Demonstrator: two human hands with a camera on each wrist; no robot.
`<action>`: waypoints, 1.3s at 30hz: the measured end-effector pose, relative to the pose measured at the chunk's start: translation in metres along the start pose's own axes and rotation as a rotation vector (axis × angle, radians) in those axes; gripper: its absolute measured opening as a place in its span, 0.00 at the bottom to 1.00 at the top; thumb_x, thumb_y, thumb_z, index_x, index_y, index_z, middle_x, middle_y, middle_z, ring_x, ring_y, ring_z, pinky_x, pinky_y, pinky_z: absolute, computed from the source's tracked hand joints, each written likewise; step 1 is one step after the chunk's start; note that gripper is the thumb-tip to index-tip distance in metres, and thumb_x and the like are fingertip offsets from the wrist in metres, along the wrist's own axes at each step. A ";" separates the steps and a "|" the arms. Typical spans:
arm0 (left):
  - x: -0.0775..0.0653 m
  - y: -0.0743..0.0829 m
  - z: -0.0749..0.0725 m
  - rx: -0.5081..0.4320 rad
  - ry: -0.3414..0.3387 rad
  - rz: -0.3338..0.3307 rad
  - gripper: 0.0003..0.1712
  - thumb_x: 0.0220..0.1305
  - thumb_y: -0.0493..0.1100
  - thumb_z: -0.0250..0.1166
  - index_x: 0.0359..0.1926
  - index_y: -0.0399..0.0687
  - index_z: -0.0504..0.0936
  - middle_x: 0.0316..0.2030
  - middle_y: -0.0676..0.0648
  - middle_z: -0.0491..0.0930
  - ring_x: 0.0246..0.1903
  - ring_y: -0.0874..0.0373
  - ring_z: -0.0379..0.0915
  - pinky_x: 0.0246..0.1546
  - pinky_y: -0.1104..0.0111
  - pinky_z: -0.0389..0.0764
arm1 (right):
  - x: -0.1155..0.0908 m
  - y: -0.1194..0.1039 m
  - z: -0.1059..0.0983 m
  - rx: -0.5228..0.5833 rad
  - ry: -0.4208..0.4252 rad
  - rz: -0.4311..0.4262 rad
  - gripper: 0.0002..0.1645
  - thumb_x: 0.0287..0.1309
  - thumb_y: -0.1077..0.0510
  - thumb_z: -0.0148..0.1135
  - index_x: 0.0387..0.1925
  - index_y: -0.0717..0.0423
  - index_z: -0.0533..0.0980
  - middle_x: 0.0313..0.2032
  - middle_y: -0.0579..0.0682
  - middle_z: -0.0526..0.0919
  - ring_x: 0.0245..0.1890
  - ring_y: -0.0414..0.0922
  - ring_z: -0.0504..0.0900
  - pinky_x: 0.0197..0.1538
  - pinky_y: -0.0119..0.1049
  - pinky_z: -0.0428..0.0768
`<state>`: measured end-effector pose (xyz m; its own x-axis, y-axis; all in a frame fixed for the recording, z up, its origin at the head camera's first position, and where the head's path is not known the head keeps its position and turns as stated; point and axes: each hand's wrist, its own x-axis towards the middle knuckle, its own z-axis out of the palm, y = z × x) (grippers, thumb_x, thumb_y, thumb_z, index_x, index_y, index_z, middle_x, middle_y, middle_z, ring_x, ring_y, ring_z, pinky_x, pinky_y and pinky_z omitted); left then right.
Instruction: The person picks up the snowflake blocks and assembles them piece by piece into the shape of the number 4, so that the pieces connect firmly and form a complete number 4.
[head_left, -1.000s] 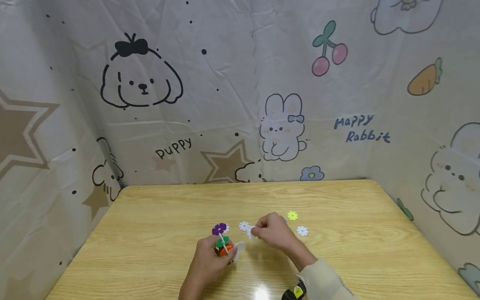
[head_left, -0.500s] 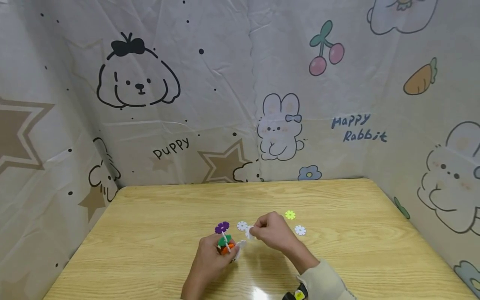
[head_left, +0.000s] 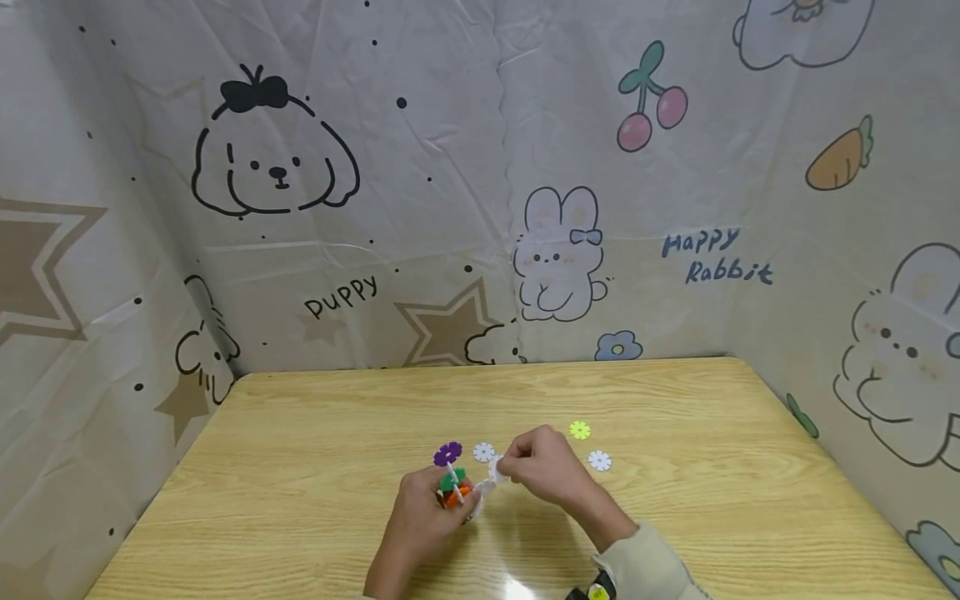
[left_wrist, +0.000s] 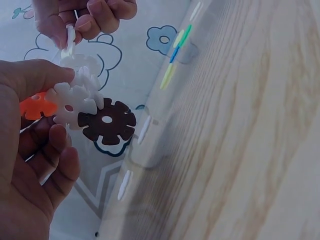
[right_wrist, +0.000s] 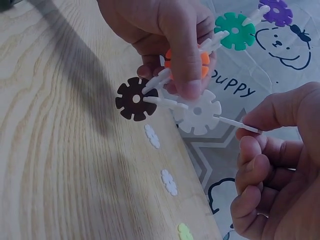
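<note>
My left hand [head_left: 423, 508] grips a chain of notched plastic discs, with its thumb over the orange disc [right_wrist: 175, 65]. A green disc [right_wrist: 231, 37] and a purple disc [right_wrist: 282, 15] follow upward, joined by white discs seen edge-on. At the other end come a brown disc [right_wrist: 129, 102] and a white disc [right_wrist: 205, 122] near the thumb tip. Between thumb and fingers, my right hand [head_left: 551, 467] pinches another white disc [right_wrist: 232, 122], edge-on, its far edge at that white disc's rim. Part of the chain is hidden behind the left fingers.
On the wooden table [head_left: 330, 433] lie a yellow disc [head_left: 580, 430], a white disc [head_left: 599, 461] and another white disc [head_left: 483, 452]. Blue [left_wrist: 173, 55] and green [left_wrist: 185, 35] discs show in the left wrist view. A printed curtain [head_left: 450, 167] stands behind the table.
My left hand has shifted slightly right with the chain. The gap between the chain's end and the white disc in my right hand has closed; the right hand has barely moved.
</note>
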<state>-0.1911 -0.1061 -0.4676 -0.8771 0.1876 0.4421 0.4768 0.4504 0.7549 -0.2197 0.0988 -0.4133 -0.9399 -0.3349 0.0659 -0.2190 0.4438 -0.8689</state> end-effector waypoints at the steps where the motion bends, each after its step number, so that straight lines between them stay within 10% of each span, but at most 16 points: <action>1: 0.000 0.000 0.000 0.002 0.001 0.000 0.10 0.53 0.34 0.76 0.24 0.48 0.82 0.20 0.59 0.78 0.17 0.69 0.66 0.16 0.73 0.71 | 0.000 0.000 0.000 0.000 0.000 0.001 0.11 0.52 0.63 0.62 0.16 0.57 0.79 0.16 0.44 0.76 0.14 0.37 0.61 0.18 0.30 0.60; 31: 0.000 0.000 0.007 -0.006 0.169 0.188 0.17 0.45 0.29 0.78 0.20 0.51 0.79 0.17 0.63 0.75 0.16 0.72 0.63 0.14 0.78 0.67 | -0.004 -0.002 0.011 0.080 0.023 -0.038 0.12 0.56 0.64 0.63 0.19 0.65 0.78 0.16 0.44 0.74 0.12 0.34 0.59 0.16 0.28 0.57; 39: -0.001 0.000 0.002 -0.022 0.099 0.050 0.13 0.49 0.30 0.77 0.22 0.49 0.82 0.18 0.60 0.77 0.17 0.69 0.68 0.16 0.73 0.74 | -0.002 -0.002 0.011 0.071 -0.006 -0.015 0.12 0.57 0.60 0.65 0.21 0.63 0.81 0.18 0.46 0.77 0.16 0.36 0.66 0.19 0.29 0.63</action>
<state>-0.1905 -0.1049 -0.4691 -0.8426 0.1222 0.5245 0.5222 0.4233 0.7403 -0.2145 0.0893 -0.4169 -0.9350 -0.3461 0.0768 -0.2142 0.3789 -0.9003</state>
